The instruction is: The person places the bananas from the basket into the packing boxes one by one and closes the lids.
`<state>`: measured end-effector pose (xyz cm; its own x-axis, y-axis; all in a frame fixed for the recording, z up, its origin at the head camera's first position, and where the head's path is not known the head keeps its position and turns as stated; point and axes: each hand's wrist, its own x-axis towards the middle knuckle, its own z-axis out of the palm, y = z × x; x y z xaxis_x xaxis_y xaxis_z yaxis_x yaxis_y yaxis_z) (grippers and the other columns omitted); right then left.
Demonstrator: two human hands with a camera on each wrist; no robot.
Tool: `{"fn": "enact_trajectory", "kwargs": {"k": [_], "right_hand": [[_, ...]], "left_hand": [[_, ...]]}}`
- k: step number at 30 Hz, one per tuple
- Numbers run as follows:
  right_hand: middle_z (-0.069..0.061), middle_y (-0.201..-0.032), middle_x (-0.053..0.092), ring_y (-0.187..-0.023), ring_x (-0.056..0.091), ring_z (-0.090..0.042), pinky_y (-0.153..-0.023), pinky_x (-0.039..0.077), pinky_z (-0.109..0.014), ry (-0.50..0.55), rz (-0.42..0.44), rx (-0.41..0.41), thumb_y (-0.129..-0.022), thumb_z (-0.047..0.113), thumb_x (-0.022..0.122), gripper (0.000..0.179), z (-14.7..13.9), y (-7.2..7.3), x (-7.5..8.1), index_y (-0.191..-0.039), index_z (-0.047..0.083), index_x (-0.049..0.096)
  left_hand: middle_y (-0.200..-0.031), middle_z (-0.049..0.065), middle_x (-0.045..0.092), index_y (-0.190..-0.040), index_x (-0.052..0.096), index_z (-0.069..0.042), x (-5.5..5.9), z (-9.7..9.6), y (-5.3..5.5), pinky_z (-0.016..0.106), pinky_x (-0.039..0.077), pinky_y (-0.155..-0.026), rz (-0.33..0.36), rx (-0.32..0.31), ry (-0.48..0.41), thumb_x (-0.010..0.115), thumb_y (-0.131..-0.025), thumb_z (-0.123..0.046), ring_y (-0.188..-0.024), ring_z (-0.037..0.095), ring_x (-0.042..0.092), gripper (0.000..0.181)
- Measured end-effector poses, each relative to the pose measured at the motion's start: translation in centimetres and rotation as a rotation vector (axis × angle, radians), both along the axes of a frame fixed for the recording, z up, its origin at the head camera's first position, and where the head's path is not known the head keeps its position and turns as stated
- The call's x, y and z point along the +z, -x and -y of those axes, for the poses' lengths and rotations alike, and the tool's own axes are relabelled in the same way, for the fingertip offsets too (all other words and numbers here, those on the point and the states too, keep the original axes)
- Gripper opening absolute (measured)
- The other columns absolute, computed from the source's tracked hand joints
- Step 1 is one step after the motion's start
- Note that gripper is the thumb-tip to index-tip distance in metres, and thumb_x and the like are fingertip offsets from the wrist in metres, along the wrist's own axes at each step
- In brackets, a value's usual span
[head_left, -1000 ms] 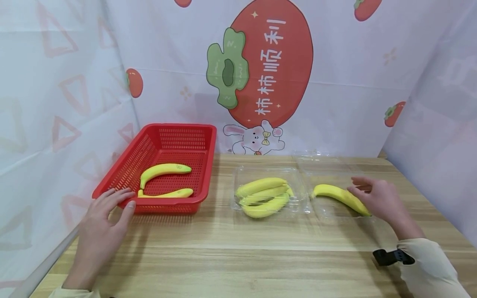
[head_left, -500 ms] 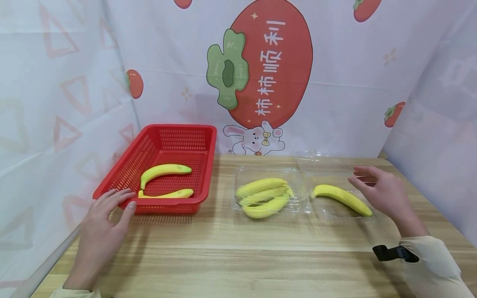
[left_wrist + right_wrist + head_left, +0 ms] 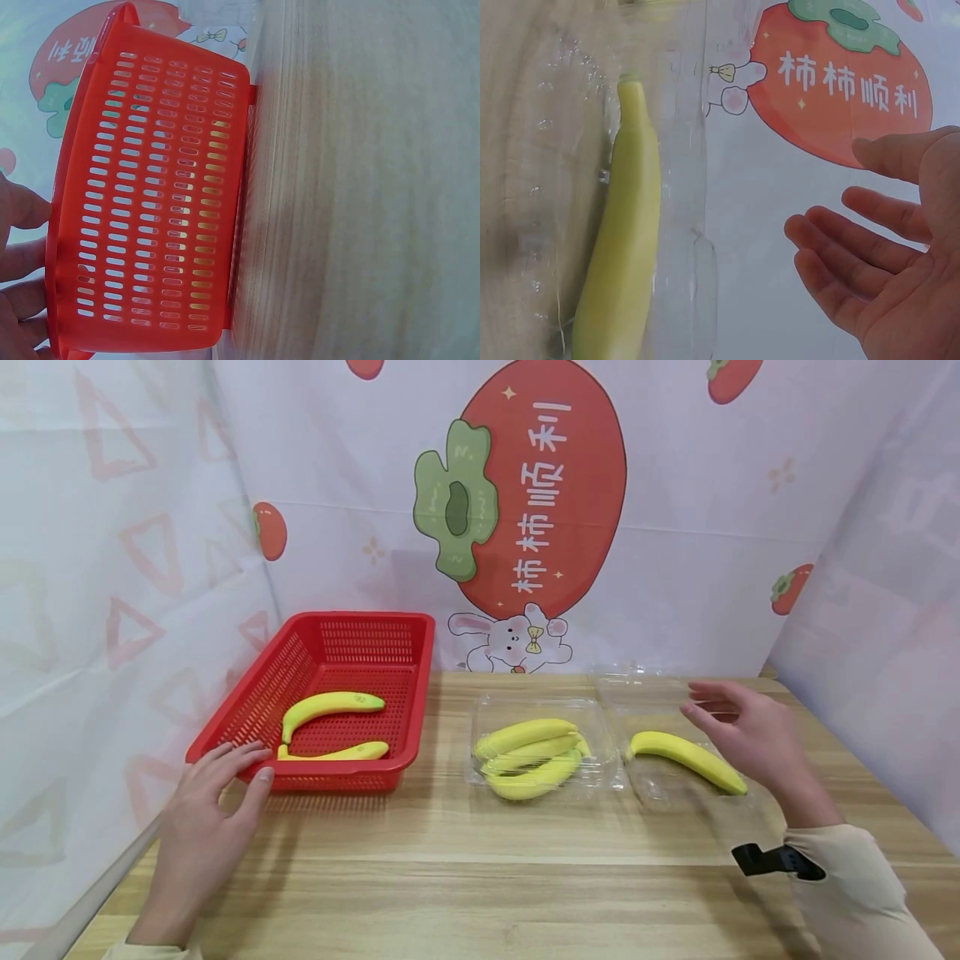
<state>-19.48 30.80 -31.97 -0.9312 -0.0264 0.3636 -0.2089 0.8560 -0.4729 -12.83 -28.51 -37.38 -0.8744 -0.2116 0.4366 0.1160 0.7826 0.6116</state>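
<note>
My left hand [image 3: 206, 827] rests with loose fingers at the near left rim of a red plastic basket [image 3: 425, 693]; the left wrist view shows its fingertips against the rim. Inside the basket lie a banana [image 3: 330, 702] and a second banana [image 3: 352, 750], partly hidden by the front rim. On the right, a single banana [image 3: 686, 758] lies in a clear plastic container [image 3: 652, 789]. My right hand [image 3: 757, 743] hovers above and behind that banana's right end, touching nothing. In the right wrist view its fingers [image 3: 855, 259] are spread and relaxed, apart from the banana.
Left of that container stands another clear plastic container [image 3: 480, 710] with several bananas [image 3: 528, 747] in it. A transparent lid-like piece [image 3: 637, 681] lies behind the right one. Printed cloth [image 3: 675, 568] walls off the back and sides of the wooden table [image 3: 465, 893].
A second ago my right hand was at the right-hand banana; it has since lifted off, leaving the banana in the container. My left hand has stayed at the basket rim.
</note>
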Motion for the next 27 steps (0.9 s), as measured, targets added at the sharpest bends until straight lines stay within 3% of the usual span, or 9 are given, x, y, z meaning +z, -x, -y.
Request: {"fn": "enact_trajectory", "kwargs": {"k": [9, 20, 22, 24, 27], "right_hand": [[-0.024, -0.13, 0.074, -0.11, 0.075, -0.045, -0.073, 0.042, 0.0, 0.025, -0.009, 0.021, -0.106, 0.039, 0.065, 0.05, 1.4, 0.3, 0.5, -0.142, 0.005, 0.064], [-0.023, -0.128, 0.075, -0.107, 0.076, -0.043, -0.078, 0.043, 0.002, 0.062, -0.039, 0.075, -0.105, 0.034, 0.068, 0.046, 3.1, 0.9, 0.4, -0.141, 0.007, 0.066], [-0.023, -0.129, 0.075, -0.108, 0.076, -0.043, -0.082, 0.054, -0.008, 0.059, -0.034, 0.074, -0.105, 0.035, 0.068, 0.047, 3.5, 1.0, 0.5, -0.142, 0.007, 0.065], [-0.023, -0.13, 0.074, -0.109, 0.076, -0.043, -0.087, 0.063, -0.027, 0.051, -0.025, 0.077, -0.105, 0.037, 0.067, 0.049, 4.1, 1.1, 0.5, -0.143, 0.006, 0.064], [-0.024, -0.131, 0.073, -0.11, 0.075, -0.042, -0.094, 0.063, -0.056, 0.062, -0.016, 0.099, -0.105, 0.035, 0.067, 0.05, 5.1, 1.5, 0.5, -0.145, 0.004, 0.062]], "left_hand": [[-0.153, 0.02, 0.059, -0.145, 0.065, -0.01, 0.0, 0.2, -0.1, 0.08, 0.03, -0.118, 0.014, 0.017, 0.012, 0.064, -0.106, -0.032, -0.153, 0.044, 0.037, 0.045], [-0.151, 0.02, 0.061, -0.141, 0.067, -0.009, -0.1, 0.1, 0.0, 0.079, 0.033, -0.116, -0.004, -0.005, 0.011, 0.066, -0.105, -0.028, -0.15, 0.045, 0.04, 0.042], [-0.151, 0.02, 0.061, -0.141, 0.068, -0.009, -0.1, 0.0, 0.0, 0.079, 0.033, -0.116, -0.005, -0.007, 0.009, 0.066, -0.105, -0.029, -0.15, 0.045, 0.04, 0.041], [-0.151, 0.02, 0.061, -0.14, 0.068, -0.009, -0.1, 0.0, 0.0, 0.079, 0.032, -0.117, -0.007, -0.008, 0.004, 0.065, -0.105, -0.03, -0.151, 0.045, 0.04, 0.041], [-0.151, 0.02, 0.061, -0.139, 0.068, -0.009, -0.1, 0.1, 0.0, 0.078, 0.031, -0.118, -0.008, -0.005, -0.001, 0.066, -0.105, -0.029, -0.151, 0.044, 0.04, 0.04]]}}
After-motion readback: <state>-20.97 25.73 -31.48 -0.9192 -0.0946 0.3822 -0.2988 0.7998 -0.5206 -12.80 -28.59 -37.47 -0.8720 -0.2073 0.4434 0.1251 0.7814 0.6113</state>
